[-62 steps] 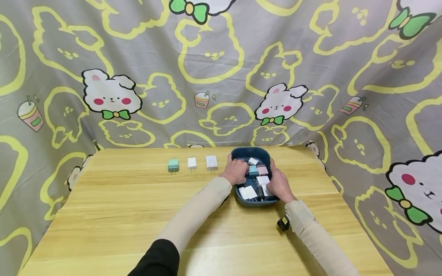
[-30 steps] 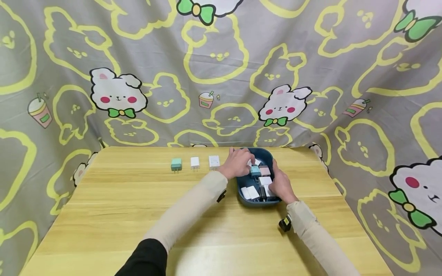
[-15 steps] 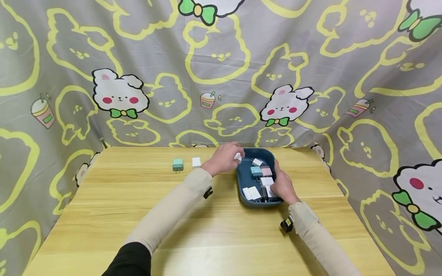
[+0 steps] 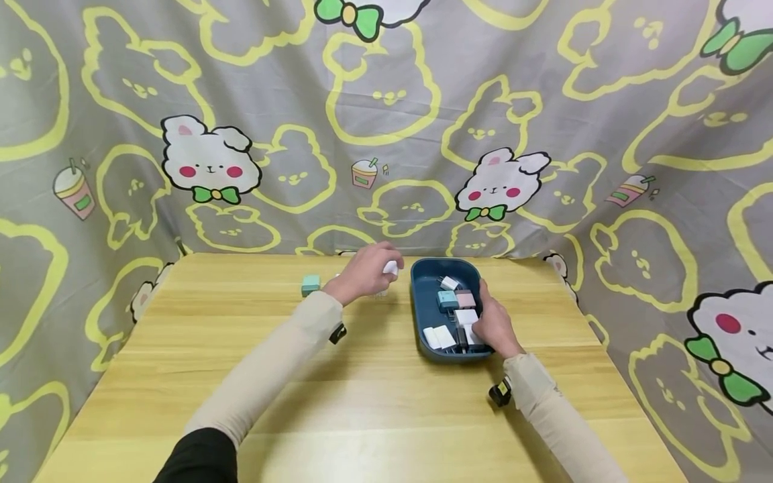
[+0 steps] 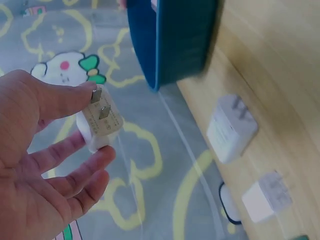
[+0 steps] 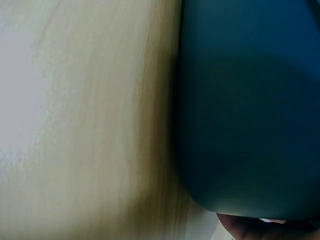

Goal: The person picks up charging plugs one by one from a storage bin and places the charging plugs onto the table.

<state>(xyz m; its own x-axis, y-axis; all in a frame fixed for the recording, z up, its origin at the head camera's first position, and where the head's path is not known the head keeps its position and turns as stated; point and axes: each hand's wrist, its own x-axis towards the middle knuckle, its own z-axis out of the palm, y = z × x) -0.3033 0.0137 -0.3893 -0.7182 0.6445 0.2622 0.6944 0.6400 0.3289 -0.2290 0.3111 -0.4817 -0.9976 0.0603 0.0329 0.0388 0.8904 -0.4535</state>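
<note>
Pinched between the left grip's [image 4: 366, 270] thumb and fingers, the white charger [image 5: 102, 120] probably handles as light, stiff and smooth, best held by its casing sides, clear of the 2 prongs [image 5: 104, 112] beside the thumb, while the right grip [image 4: 498, 327] clasps the blue bin [image 4: 428, 310].

In the head view, the left hand [image 4: 365, 270] mostly hides two white chargers [image 5: 231, 131]; print on the held charger [image 5: 106, 124] is too small to read.
</note>
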